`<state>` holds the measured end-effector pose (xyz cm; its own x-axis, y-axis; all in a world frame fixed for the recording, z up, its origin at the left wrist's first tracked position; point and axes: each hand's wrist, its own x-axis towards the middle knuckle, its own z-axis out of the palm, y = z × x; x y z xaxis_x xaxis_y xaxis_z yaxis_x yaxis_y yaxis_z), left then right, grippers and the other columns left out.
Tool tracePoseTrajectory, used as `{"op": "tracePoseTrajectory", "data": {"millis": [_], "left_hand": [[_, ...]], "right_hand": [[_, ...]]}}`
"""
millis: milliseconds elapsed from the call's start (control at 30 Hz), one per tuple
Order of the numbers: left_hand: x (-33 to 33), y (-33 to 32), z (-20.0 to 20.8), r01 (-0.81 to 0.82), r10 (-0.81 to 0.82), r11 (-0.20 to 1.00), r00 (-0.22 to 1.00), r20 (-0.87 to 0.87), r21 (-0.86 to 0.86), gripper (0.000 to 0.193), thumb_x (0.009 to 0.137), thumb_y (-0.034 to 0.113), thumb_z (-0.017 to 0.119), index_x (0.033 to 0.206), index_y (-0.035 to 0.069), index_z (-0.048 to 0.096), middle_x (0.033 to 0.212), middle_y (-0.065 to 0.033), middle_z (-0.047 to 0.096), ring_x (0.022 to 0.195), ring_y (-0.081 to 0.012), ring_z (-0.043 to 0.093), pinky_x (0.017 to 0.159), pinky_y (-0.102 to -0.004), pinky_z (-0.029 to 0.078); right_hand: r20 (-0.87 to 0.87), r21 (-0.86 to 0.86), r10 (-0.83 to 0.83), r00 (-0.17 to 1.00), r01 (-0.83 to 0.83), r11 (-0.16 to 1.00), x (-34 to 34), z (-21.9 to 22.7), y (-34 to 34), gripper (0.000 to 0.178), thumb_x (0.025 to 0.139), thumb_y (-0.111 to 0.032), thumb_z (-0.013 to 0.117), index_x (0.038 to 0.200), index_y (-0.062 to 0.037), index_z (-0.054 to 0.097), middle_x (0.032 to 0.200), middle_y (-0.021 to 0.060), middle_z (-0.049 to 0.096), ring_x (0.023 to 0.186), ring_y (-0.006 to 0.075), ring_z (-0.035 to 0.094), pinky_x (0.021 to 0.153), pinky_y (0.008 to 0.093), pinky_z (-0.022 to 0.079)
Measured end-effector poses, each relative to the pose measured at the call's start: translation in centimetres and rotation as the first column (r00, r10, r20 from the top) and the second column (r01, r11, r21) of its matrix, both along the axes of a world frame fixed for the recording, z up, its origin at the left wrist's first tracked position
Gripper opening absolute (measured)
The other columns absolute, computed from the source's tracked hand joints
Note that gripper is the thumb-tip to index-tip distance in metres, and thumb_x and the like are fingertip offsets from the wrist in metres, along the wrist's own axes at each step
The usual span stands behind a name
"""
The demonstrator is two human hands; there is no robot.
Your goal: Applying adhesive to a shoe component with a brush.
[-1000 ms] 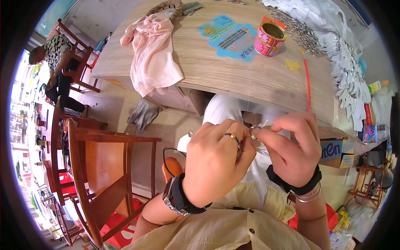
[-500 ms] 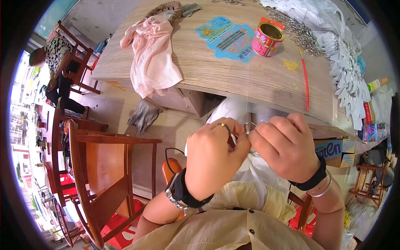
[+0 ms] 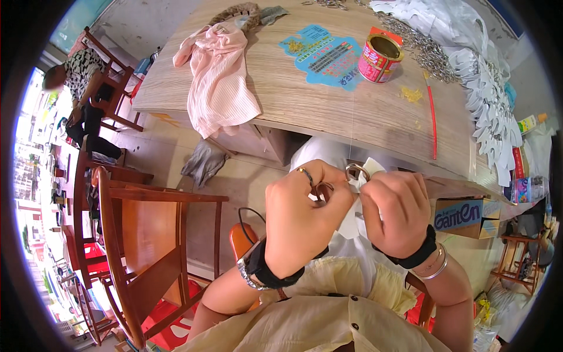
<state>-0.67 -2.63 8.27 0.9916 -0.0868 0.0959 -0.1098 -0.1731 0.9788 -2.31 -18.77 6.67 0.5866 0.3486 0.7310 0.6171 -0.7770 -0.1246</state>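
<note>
In front of my lap, my two hands come close together. A shiny metal ring stands up between the fingertips. My left hand is closed in a pinch beside the ring; exactly what its fingertips grip is partly hidden. My right hand pinches a white tag that shows below and above its thumb and fingers, against the ring. A thin thread runs down from the table toward the ring.
On the wooden table lie a pink cloth, a blue card, a red can, a red stick, heaped metal clips and stacked white tags. A wooden chair stands left; a cardboard box sits right.
My right hand has turned and dropped slightly, and the white tag and metal ring show more plainly between my hands. My left hand has barely moved.
</note>
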Motion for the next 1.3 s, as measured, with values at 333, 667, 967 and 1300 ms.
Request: {"op": "tracePoseTrajectory", "data": {"millis": [333,667,967,1300], "left_hand": [[-0.9,-0.5,0.1,-0.081,0.01,0.974,0.947,0.321,0.211,0.006,0.077,-0.002,0.066,0.078,0.001,0.061,0.08,-0.0057,0.068,0.063,-0.0075,0.058,0.051,-0.0207,0.044],[-1.2,-0.6,0.1,-0.09,-0.034,0.961,0.899,0.437,0.26,0.011,0.075,-0.003,0.068,0.08,0.003,0.06,0.086,-0.0081,0.069,0.063,-0.011,0.06,0.05,-0.0216,0.045],[-1.2,-0.5,1.0,-0.059,0.025,0.991,0.966,0.258,0.122,0.007,0.074,-0.001,0.066,0.078,0.001,0.061,0.077,-0.0076,0.066,0.063,-0.0089,0.057,0.051,-0.0229,0.044],[-0.7,0.0,1.1,-0.081,-0.012,0.942,0.961,-0.275,-0.326,0.007,0.079,0.002,0.063,0.08,-0.005,0.065,0.066,-0.001,0.061,0.06,-0.0034,0.052,0.052,-0.0209,0.041]], "right_hand": [[-0.346,0.471,0.034,0.938,0.142,0.87,-0.5,1.1,0.9,0.021,0.071,-0.002,0.077,0.084,-0.0052,0.059,0.073,0.0052,0.06,0.066,0.0206,0.055,0.061,0.0304,0.042],[-0.55,0.719,0.255,0.795,0.295,0.629,-0.9,1.7,0.6,0.019,0.077,-0.01,0.077,0.084,-0.0045,0.06,0.074,-0.0025,0.059,0.066,0.0073,0.046,0.06,0.0215,0.035],[-0.48,0.504,0.054,0.875,0.225,0.834,-1.3,2.9,1.8,0.016,0.08,-0.002,0.069,0.087,-0.0014,0.054,0.078,0.0058,0.056,0.069,0.0189,0.052,0.063,0.0313,0.041],[-0.423,0.483,0.017,0.906,0.21,0.85,-1.4,1.8,2.8,0.018,0.082,0.003,0.062,0.092,-0.0016,0.048,0.083,0.0105,0.053,0.072,0.0281,0.052,0.063,0.0344,0.042]]}}
